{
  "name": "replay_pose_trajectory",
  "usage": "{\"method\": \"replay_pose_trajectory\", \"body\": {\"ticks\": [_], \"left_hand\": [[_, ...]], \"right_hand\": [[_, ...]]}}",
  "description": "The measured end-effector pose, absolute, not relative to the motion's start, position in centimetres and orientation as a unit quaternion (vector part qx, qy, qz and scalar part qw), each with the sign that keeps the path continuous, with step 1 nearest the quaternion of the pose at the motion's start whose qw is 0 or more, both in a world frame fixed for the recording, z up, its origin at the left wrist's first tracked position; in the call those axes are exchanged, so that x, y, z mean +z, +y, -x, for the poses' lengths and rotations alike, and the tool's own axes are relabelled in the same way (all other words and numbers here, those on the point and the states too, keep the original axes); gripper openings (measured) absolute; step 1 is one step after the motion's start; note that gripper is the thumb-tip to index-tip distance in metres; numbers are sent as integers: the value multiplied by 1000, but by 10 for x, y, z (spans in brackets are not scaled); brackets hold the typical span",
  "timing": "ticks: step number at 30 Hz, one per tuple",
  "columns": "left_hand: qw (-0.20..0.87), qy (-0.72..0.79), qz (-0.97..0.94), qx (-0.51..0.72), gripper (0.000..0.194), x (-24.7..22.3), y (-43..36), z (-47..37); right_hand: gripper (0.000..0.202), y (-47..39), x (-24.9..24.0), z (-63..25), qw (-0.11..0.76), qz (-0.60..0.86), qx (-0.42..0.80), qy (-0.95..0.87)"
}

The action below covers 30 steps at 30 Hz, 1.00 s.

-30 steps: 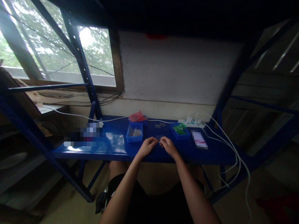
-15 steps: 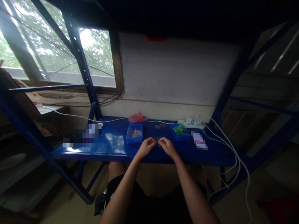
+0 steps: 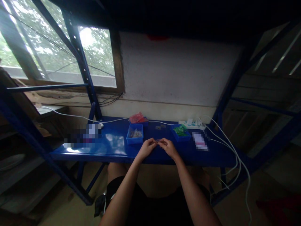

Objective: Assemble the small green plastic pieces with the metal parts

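My left hand (image 3: 148,148) and my right hand (image 3: 167,147) meet above the front part of the blue table (image 3: 115,150), fingertips pinched close together. Between them is something small and partly see-through, too tiny and dim to name. Left of my hands stands a blue bin (image 3: 134,141) holding small clear or silvery pieces. On the right, another blue bin (image 3: 184,138) carries a bright green plastic bag (image 3: 180,130). A couple of small flat pieces (image 3: 160,126) lie on the table just beyond my fingers.
Behind the left bin, a red plastic bag (image 3: 136,117) rests on another blue bin. A white power strip (image 3: 192,124) lies against the wall with cables (image 3: 242,171) hanging off the right side. Blurred items lie at both sides. Blue rack posts (image 3: 82,62) frame the table.
My fingertips have shifted slightly, drawing a little closer together around the small piece. The bins and other things on the table stay where they were.
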<state>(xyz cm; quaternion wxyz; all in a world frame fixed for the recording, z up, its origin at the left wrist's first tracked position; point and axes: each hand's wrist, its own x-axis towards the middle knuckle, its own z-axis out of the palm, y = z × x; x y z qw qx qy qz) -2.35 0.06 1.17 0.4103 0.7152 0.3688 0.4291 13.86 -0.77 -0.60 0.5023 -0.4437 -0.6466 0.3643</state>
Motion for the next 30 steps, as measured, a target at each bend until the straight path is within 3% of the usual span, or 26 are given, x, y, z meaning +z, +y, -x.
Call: {"method": "replay_pose_trajectory", "body": {"ticks": [7, 30], "left_hand": [[400, 378, -717, 428, 35, 12, 0, 22], [380, 395, -723, 421, 34, 6, 2, 24]], "right_hand": [[23, -9, -4, -140, 498, 456, 354, -647], [37, -8, -6, -139, 489, 468, 298, -673]]}}
